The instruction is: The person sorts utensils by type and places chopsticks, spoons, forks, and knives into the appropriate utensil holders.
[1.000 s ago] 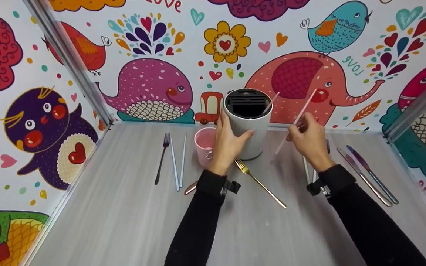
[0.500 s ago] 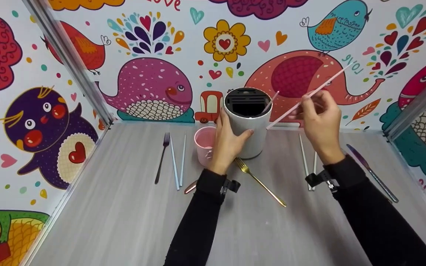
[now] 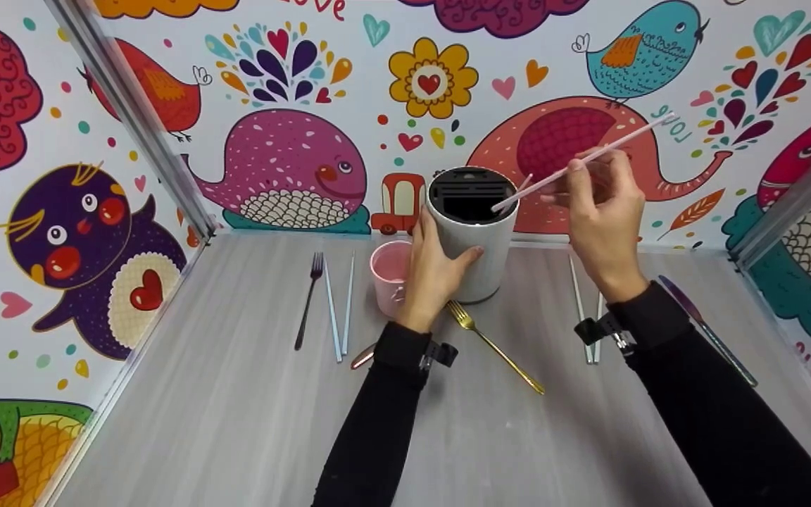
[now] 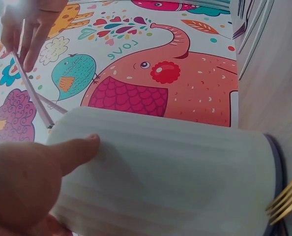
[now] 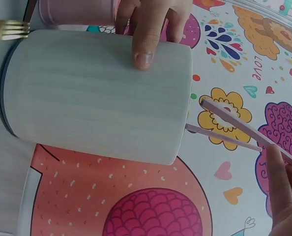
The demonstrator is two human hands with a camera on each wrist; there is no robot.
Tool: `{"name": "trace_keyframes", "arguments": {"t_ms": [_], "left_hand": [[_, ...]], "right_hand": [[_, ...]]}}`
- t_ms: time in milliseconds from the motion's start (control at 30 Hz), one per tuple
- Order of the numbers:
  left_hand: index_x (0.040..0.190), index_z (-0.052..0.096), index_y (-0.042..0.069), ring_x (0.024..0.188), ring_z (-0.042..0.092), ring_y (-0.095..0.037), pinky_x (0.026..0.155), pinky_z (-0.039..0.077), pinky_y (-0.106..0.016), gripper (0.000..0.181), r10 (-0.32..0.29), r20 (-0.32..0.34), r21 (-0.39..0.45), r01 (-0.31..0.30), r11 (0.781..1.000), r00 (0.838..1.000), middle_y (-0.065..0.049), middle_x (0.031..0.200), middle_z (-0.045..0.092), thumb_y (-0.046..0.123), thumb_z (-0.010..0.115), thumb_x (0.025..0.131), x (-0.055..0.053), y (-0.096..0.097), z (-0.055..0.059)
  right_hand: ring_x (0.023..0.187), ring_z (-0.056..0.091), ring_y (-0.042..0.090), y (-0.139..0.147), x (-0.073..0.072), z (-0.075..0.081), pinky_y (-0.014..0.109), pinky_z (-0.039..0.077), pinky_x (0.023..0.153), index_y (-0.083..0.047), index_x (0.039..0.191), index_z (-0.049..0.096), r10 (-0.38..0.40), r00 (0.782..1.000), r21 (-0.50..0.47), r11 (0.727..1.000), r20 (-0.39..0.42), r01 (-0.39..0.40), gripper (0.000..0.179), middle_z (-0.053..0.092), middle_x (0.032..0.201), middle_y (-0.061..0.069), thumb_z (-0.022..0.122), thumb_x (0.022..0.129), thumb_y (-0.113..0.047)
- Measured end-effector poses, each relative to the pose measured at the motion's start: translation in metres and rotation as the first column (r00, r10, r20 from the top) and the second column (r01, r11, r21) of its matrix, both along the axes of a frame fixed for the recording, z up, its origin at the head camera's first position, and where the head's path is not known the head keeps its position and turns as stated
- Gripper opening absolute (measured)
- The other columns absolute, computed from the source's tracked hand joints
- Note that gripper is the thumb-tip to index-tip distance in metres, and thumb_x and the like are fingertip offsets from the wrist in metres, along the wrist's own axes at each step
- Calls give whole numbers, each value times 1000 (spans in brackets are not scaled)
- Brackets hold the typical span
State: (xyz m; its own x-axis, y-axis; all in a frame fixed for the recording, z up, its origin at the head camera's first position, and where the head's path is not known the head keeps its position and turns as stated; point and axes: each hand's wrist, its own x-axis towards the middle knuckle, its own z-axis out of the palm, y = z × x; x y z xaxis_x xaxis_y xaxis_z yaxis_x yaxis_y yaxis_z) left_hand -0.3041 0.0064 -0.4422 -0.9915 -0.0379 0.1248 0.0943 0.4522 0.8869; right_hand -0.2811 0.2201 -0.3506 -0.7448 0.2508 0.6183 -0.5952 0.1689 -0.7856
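Pink chopstick (image 3: 553, 179) slants through the right hand's grip (image 3: 606, 218), protruding both ways.

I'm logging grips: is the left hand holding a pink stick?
No: the left hand grips the grey container, while the right hand holds the pink stick.

I see a dark fork (image 3: 310, 296) beside pale blue chopsticks (image 3: 332, 308), a knife (image 3: 707, 328) to my right, a cartoon-printed wall (image 3: 426, 83) ahead.
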Motion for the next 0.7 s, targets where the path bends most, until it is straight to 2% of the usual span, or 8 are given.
{"name": "trace_keyframes", "arguments": {"t_ms": [133, 333, 567, 700], "left_hand": [[179, 13, 14, 170, 30, -33, 139, 28, -53, 118, -2, -14, 3, 2, 1000, 1000, -14, 186, 21, 36, 90, 93, 0, 0, -1], [179, 12, 15, 170, 30, -32, 139, 28, -53, 118, -6, -2, 0, 6, 1000, 1000, -13, 185, 21, 38, 90, 93, 1, -1, -2], [179, 12, 16, 169, 31, -32, 138, 29, -56, 119, -13, -12, 24, 13, 1000, 1000, -13, 185, 21, 36, 90, 93, 1, -1, -2], [180, 11, 17, 170, 30, -33, 138, 29, -57, 119, -14, -12, 30, 14, 999, 1000, -13, 186, 21, 35, 90, 93, 1, -1, -2]], "right_hand": [[85, 83, 17, -4, -2, -2, 25, 68, 78, 2, 120, 69, -46, 998, 92, 995, -32, 49, 21, 75, 104, 16, 71, 108, -16], [81, 79, 1, -7, -5, -12, 17, 65, 77, 4, 121, 69, -115, 992, 206, 971, -53, 124, 23, 79, 103, 19, 74, 105, -10], [79, 78, -3, -6, -7, -18, 15, 64, 76, 3, 115, 74, -106, 992, 285, 951, -69, 122, 20, 83, 99, 14, 73, 107, -15], [78, 75, -7, -7, -8, -21, 11, 61, 76, 0, 112, 79, -155, 985, 344, 923, -69, 170, 19, 83, 96, 11, 74, 107, -17]]}}
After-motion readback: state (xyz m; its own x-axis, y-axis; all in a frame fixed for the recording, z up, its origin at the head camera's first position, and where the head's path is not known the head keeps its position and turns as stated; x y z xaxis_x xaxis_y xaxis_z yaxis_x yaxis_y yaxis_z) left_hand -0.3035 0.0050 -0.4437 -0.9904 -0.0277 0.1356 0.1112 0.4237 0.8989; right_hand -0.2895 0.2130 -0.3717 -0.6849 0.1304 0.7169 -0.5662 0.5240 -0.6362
